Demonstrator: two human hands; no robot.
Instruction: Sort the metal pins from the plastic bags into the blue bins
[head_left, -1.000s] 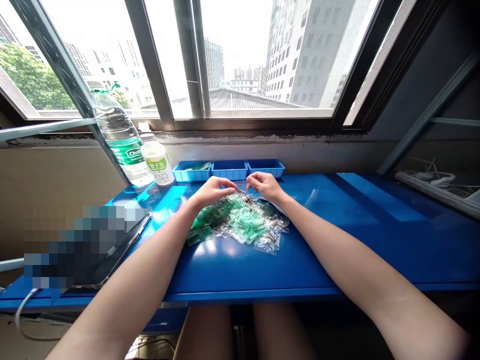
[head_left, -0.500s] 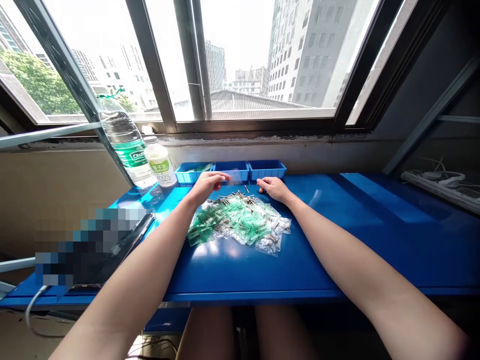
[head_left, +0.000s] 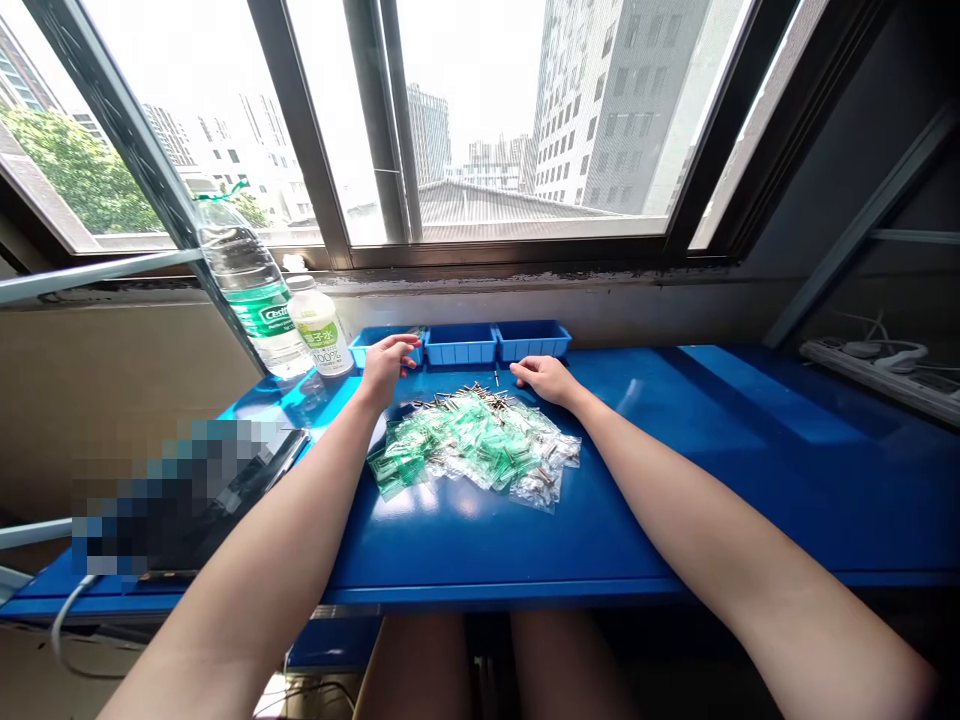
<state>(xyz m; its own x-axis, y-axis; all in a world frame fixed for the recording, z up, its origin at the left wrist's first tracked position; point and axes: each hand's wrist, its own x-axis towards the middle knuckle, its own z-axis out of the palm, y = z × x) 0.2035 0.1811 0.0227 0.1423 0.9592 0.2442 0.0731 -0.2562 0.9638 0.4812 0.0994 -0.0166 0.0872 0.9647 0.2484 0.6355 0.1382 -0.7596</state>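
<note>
My left hand [head_left: 386,368] is in front of the left blue bin [head_left: 364,352], its fingers partly spread and apart, with nothing visible in them. My right hand [head_left: 547,378] hovers near the right blue bin [head_left: 534,349], thumb and fingertips pinched together; whatever they hold, if anything, is too small to make out. Between the hands lies a pile of small clear and green plastic bags [head_left: 480,445] with metal pins inside. Loose metal pins [head_left: 491,397] are heaped at its far edge, and a single pin [head_left: 496,379] sits near my right fingertips.
A middle blue bin [head_left: 461,353] stands between the other two. At left are a large water bottle [head_left: 259,300], a white bottle [head_left: 321,325] and a dark, partly blurred device [head_left: 217,500]. A power strip [head_left: 885,370] lies at right. The blue table [head_left: 487,560] ends in front.
My left hand has moved left, from the middle bin to the left one, and the clear bag at its fingers no longer shows. My right hand has barely moved.
</note>
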